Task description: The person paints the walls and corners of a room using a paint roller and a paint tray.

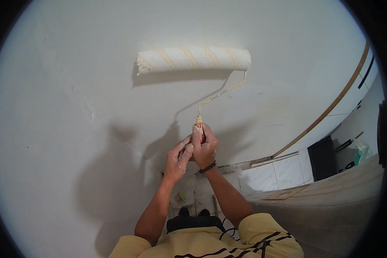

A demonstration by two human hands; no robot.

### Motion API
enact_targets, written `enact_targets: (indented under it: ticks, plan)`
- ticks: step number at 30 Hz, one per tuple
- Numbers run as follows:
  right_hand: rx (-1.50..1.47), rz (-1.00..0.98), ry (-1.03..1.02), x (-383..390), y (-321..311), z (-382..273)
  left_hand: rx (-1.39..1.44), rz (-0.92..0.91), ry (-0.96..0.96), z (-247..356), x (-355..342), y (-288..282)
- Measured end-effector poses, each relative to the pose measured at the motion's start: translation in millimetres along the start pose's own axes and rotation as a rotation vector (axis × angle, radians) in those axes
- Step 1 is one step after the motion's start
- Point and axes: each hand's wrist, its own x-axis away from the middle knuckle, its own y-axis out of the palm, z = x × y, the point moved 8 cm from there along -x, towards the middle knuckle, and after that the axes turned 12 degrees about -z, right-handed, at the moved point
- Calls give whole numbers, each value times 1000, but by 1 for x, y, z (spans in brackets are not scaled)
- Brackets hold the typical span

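Observation:
A paint roller (195,59) with a white, cream-striped sleeve lies level against the pale wall (94,51), its thin bent wire frame running down from the right end to a red handle. Around that handle my right hand (205,145) is closed, thumb pointing up along it; a dark band circles the wrist. My left hand (178,160) is closed just beside and below it, pressed up to the lower end of the handle, though that end is partly hidden by the fingers. White paint smears both hands.
Right of me a brown wooden strip (327,114) curves along the wall's edge. Beyond are pale tiles (284,172), a dark panel (324,159) and a green item in clear plastic (363,152). A large covered surface (322,210) fills the lower right. Plastic sheeting (198,185) covers the floor below.

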Motion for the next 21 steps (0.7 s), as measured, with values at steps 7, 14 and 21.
enact_targets:
  ticks: [7,14,21]
  plan:
    - [125,-44,94,32,7,62,57,-32,-165,-67,8,-6]
    - [112,-105,339,125,17,142,128,-37,-407,-171,66,-8]
    - [148,-152,422,177,10,171,297,-42,-636,-203,101,10]
